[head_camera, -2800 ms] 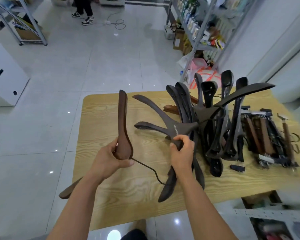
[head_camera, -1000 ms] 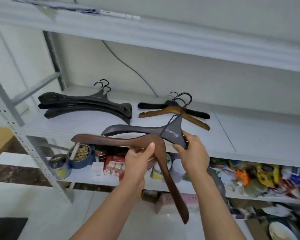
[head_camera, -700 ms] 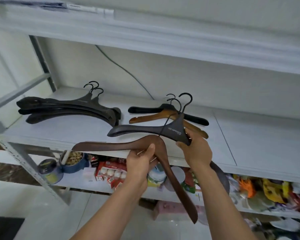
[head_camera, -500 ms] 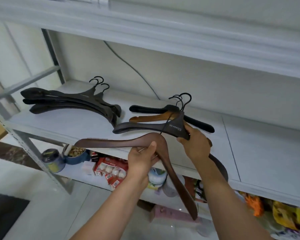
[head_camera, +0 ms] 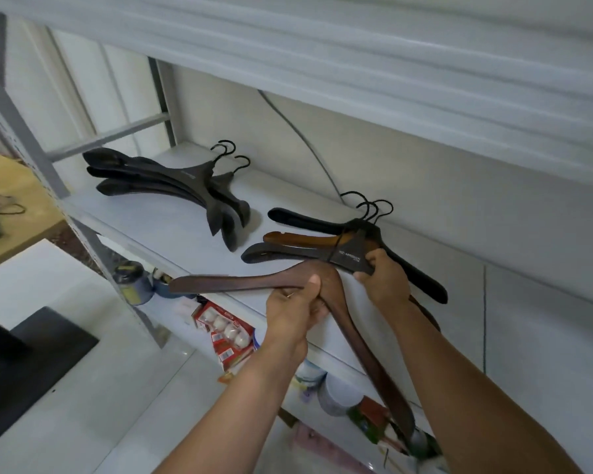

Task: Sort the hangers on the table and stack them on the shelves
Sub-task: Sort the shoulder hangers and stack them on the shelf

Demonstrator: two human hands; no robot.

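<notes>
Table edge (head_camera: 35, 193) shows at far left of the frame, and right of it a stack of dark hangers (head_camera: 172, 186) lies on the shelf (head_camera: 144, 217). Lower centre, the left hand (head_camera: 297, 309) grips a brown hanger (head_camera: 233, 283) at its bend, fingers curled round it. Further right, the right hand (head_camera: 382, 278) pinches a grey hanger (head_camera: 281, 253) by the neck atop a mixed pile (head_camera: 302, 238). Released askew, it could slide toward the shelf's front edge. Half a second ago it hovered above that pile; now it rests there.
</notes>
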